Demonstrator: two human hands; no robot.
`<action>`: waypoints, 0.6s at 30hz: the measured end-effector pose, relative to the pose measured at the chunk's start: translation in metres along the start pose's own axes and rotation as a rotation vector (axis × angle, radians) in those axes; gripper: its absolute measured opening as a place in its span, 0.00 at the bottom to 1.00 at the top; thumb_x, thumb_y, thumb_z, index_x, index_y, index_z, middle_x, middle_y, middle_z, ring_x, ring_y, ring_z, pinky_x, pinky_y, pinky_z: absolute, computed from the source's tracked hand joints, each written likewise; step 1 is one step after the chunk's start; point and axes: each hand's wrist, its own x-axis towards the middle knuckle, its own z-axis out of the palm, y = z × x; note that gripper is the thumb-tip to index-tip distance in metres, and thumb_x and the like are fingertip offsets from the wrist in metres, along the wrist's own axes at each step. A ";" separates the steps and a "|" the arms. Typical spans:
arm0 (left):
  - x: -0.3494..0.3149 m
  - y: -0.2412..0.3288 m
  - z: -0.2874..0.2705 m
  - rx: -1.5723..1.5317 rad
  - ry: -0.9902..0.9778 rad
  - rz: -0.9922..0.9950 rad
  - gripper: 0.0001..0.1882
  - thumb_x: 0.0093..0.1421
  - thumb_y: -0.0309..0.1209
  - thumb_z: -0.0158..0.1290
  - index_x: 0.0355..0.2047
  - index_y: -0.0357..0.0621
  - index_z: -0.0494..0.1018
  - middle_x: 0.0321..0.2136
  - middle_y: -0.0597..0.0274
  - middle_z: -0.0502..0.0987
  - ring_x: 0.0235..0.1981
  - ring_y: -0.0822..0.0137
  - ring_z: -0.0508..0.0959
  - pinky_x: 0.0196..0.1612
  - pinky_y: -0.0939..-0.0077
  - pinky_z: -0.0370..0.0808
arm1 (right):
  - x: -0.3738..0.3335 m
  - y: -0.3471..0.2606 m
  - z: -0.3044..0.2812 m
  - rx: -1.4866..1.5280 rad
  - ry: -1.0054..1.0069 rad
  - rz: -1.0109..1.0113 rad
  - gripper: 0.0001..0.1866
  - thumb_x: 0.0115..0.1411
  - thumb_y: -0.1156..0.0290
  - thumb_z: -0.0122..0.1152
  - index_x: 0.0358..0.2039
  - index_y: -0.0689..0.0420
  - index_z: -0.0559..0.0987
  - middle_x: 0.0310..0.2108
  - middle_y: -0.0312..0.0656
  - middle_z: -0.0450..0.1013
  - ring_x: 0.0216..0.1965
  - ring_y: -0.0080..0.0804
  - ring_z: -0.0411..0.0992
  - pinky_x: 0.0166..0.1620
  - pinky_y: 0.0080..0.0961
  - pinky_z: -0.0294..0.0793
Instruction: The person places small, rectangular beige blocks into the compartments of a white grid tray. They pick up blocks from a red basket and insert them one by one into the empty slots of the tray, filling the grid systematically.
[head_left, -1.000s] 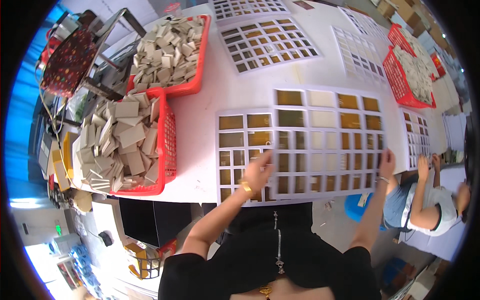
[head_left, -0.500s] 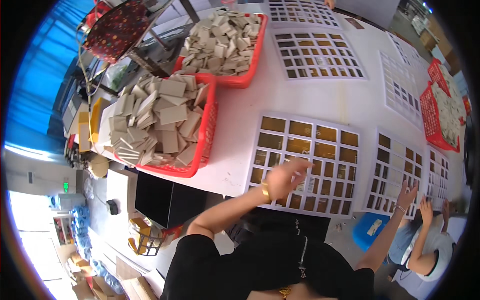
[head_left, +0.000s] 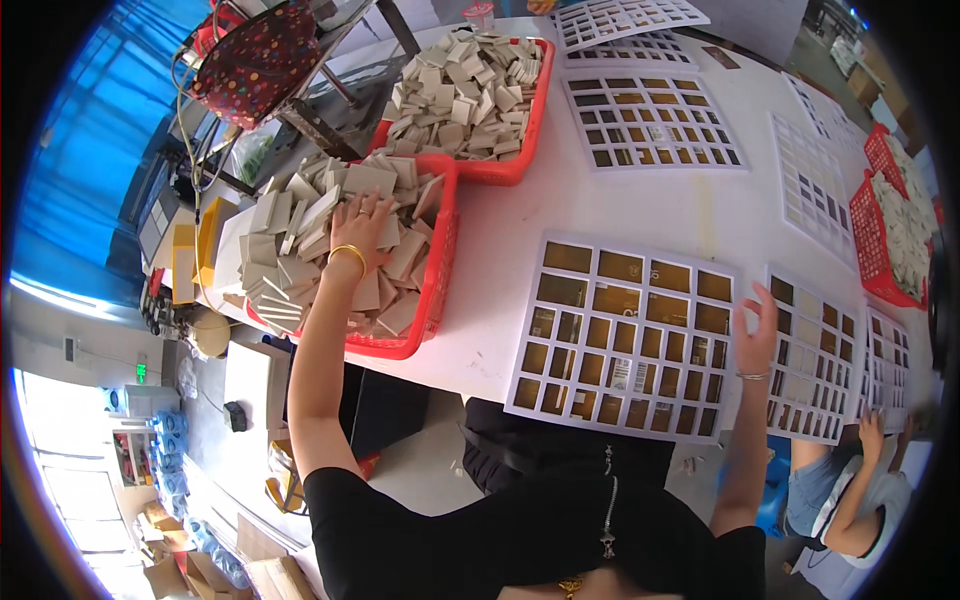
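My left hand (head_left: 362,228) lies on the heap of flat beige tiles (head_left: 345,180) in the near red plastic basket (head_left: 440,270). Its fingers are stretched over the tiles, and no tile shows gripped in it. In front of me is a white grid board (head_left: 620,245) with many rectangular openings, through which brown, partly printed material shows. At this board's right edge, my right hand (head_left: 757,335) is raised with its fingers apart and nothing in them. Another similar board (head_left: 815,370) lies just right of that hand.
A second red basket of tiles (head_left: 470,95) stands behind the near one. Further grid boards (head_left: 655,120) lie across the white table (head_left: 480,330). More red baskets (head_left: 880,235) stand at the far right, where a co-worker's arm (head_left: 860,490) reaches over a board.
My left hand has moved from above the near board leftward into the tile basket. My right hand has shifted left from the neighbouring board. At the far end, a board now appears tilted over another.
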 end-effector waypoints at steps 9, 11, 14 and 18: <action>0.015 -0.011 0.013 -0.085 0.080 0.012 0.11 0.57 0.32 0.51 0.41 0.50 0.72 0.39 0.61 0.77 0.41 0.58 0.77 0.40 0.62 0.75 | -0.014 -0.043 0.020 0.058 -0.176 -0.012 0.20 0.54 0.79 0.59 0.49 0.59 0.72 0.47 0.42 0.69 0.37 0.28 0.73 0.46 0.25 0.71; 0.009 -0.010 0.014 -0.088 0.162 -0.004 0.11 0.57 0.32 0.51 0.41 0.49 0.72 0.38 0.61 0.78 0.39 0.57 0.78 0.36 0.64 0.76 | -0.016 -0.054 0.027 0.102 -0.183 -0.003 0.19 0.53 0.79 0.59 0.48 0.59 0.73 0.45 0.42 0.70 0.37 0.28 0.73 0.44 0.24 0.72; -0.013 0.004 -0.003 -0.289 0.452 -0.028 0.12 0.57 0.29 0.52 0.42 0.48 0.73 0.37 0.60 0.79 0.34 0.55 0.79 0.34 0.66 0.76 | -0.022 -0.056 0.036 0.126 -0.233 -0.017 0.19 0.55 0.79 0.58 0.48 0.60 0.73 0.45 0.41 0.70 0.37 0.26 0.73 0.45 0.24 0.72; -0.048 0.047 -0.042 -0.766 0.818 -0.042 0.13 0.58 0.25 0.53 0.44 0.40 0.74 0.36 0.56 0.80 0.33 0.59 0.81 0.36 0.72 0.76 | -0.029 -0.077 0.061 0.220 -0.377 -0.021 0.22 0.52 0.75 0.63 0.49 0.59 0.72 0.46 0.44 0.70 0.40 0.32 0.74 0.45 0.27 0.72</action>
